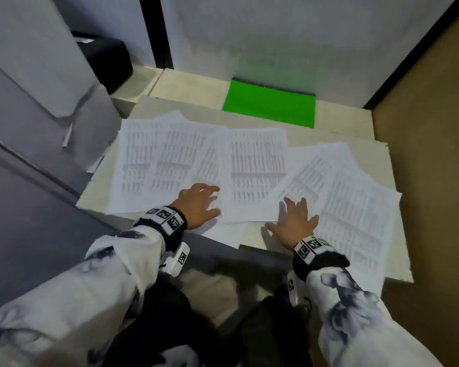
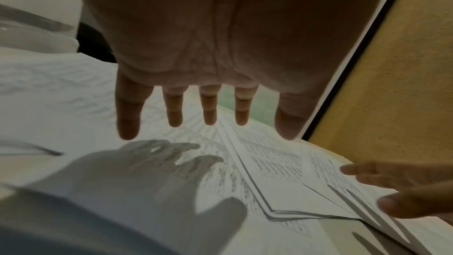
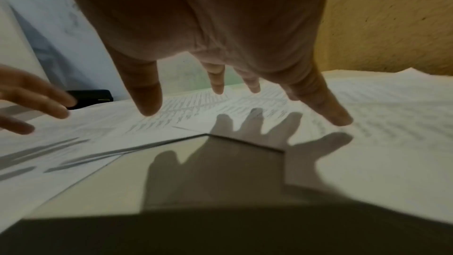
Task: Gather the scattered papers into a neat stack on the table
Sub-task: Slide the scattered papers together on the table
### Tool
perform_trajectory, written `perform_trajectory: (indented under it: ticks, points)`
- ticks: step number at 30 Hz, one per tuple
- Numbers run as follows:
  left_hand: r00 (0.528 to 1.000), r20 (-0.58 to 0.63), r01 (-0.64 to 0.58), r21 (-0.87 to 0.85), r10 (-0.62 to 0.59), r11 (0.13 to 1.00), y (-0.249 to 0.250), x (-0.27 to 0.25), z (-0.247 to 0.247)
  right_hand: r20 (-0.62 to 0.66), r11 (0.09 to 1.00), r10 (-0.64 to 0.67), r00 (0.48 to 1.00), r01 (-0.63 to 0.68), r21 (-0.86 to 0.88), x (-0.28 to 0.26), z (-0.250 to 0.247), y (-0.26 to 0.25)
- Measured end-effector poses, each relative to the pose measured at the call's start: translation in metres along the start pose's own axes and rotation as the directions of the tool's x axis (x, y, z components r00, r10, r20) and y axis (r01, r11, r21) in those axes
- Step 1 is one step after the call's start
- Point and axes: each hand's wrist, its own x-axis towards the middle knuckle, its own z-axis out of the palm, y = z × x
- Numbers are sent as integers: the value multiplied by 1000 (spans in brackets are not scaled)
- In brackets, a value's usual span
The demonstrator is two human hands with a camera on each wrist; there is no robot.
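Papers (image 1: 255, 165) lie fanned and overlapping across the pale table (image 1: 257, 235), printed sides up, some hanging past its near edge; none are stacked yet. Both hands sit low over the near edge with fingers spread and straight, grasping nothing; the left hand (image 1: 198, 205) is over the left-hand sheets, the right hand (image 1: 293, 221) over bare table and the corner of the right-hand sheets; the wrist views show shadows under the palms, so firm contact cannot be told. To gather well, each palm probably needs to press flat and sweep inward toward the centre sheet, sliding rather than lifting, so pages do not crease or slip off the edge. A green folder (image 1: 270, 107) lies at the far side, just beyond the sheets; a black object (image 1: 109, 62) sits far left; a tan wall (image 1: 429, 133) crowds the right, limiting the outward reach.
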Motion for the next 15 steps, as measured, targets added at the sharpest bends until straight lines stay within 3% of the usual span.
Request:
perform_trajectory:
  ticks: [3, 6, 15]
  points:
    - [991, 130, -45, 126, 28, 991, 14, 10, 8, 21, 997, 61, 998, -60, -50, 19, 18, -5]
    - [980, 195, -24, 254, -26, 967, 25, 11, 13, -8, 996, 80, 997, -81, -40, 32, 30, -12]
    - [995, 73, 27, 469, -69, 883, 25, 21, 45, -154, 996, 90, 984, -89, 13, 27, 44, -24]
